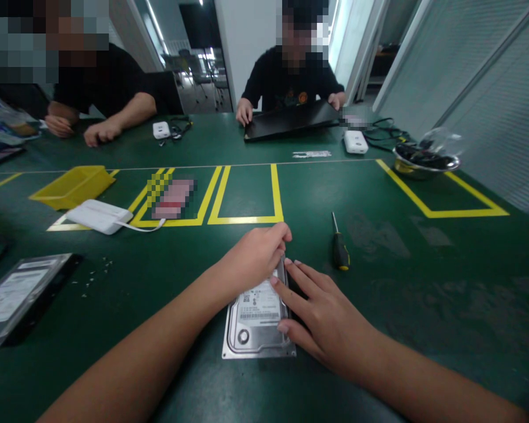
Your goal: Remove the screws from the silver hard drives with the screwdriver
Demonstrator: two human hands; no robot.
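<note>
The hard drive, judged stiff, rather heavy and fragile, is held flat on the green surface, its far end pinched by the left hand, its 3 o'clock edge pressed by the open right hand.

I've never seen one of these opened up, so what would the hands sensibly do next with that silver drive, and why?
Probably the right hand should reach for the screwdriver. Both hands rest on the hard drive, which lies flat on the green table; the left hand pinches at its far edge, and the tool lies untouched just to the right.
</note>
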